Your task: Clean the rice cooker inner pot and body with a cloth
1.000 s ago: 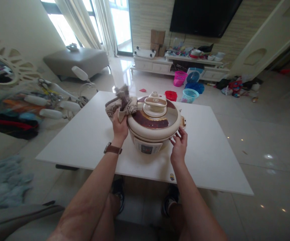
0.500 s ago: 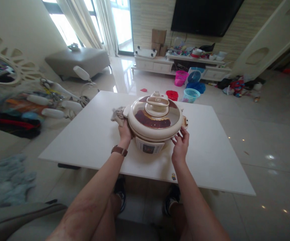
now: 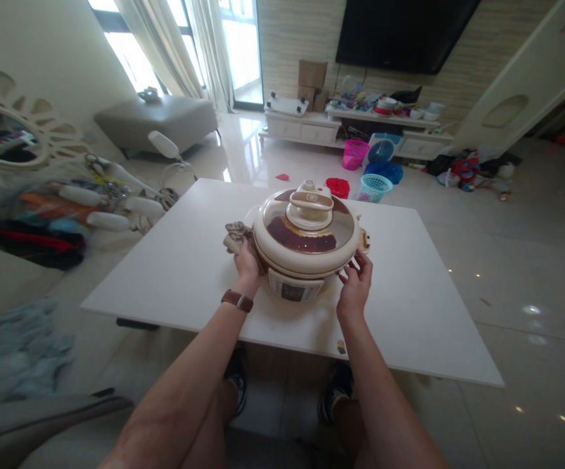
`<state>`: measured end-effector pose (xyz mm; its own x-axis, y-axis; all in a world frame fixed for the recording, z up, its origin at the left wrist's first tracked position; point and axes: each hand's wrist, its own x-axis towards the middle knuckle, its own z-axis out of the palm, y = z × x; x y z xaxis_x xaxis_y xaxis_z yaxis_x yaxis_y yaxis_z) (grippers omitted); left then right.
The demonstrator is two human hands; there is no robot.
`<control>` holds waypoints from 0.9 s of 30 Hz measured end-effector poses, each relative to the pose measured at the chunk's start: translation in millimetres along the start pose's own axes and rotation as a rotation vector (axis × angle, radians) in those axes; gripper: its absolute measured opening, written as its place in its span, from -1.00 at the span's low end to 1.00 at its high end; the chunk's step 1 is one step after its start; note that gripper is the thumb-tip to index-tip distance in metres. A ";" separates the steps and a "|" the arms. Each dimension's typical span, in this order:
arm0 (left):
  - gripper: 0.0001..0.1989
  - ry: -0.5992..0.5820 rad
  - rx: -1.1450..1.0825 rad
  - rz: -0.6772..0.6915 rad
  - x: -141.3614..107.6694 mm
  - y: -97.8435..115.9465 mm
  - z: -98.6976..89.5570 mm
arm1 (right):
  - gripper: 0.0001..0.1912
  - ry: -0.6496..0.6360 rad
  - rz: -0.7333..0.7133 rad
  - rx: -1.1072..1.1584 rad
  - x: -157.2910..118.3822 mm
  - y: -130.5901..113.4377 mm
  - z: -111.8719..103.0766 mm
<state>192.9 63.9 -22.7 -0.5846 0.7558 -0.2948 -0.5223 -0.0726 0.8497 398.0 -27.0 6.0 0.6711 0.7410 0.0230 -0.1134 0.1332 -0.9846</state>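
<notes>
A cream electric cooking pot [image 3: 287,264] stands upright on the white table [image 3: 394,319]. Its lid [image 3: 306,242] is on, with a clear window, a brown band and a knob handle on top. My left hand [image 3: 248,264] is closed on a patterned grey-brown cloth [image 3: 236,240] and presses it to the pot's left side; part of the cloth lies hidden behind the fingers. At the right side of the pot, my right hand [image 3: 355,286] has its fingers curled against the body, just below the side handle [image 3: 365,241]. A control panel [image 3: 295,290] faces me.
Beyond the table stand a red bin [image 3: 337,187], a light-blue basket [image 3: 375,187] and a pink basket [image 3: 355,154]. A lamp with several white shades [image 3: 146,207] is left of the table. A small sticker [image 3: 342,346] is near the front edge.
My left hand and the cloth have moved slightly toward me along the pot's left side. My right hand keeps its place at the pot. The view has shifted a little.
</notes>
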 end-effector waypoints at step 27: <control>-0.55 0.032 0.062 0.248 -98.9 -3.3 -11.7 | -0.42 0.028 -0.008 -0.005 -1.0 2.8 3.6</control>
<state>245.1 -18.2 -1.5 -0.7100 0.6989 -0.0868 -0.3219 -0.2124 0.9226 394.4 -24.9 3.9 0.6922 0.7212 0.0264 -0.1037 0.1356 -0.9853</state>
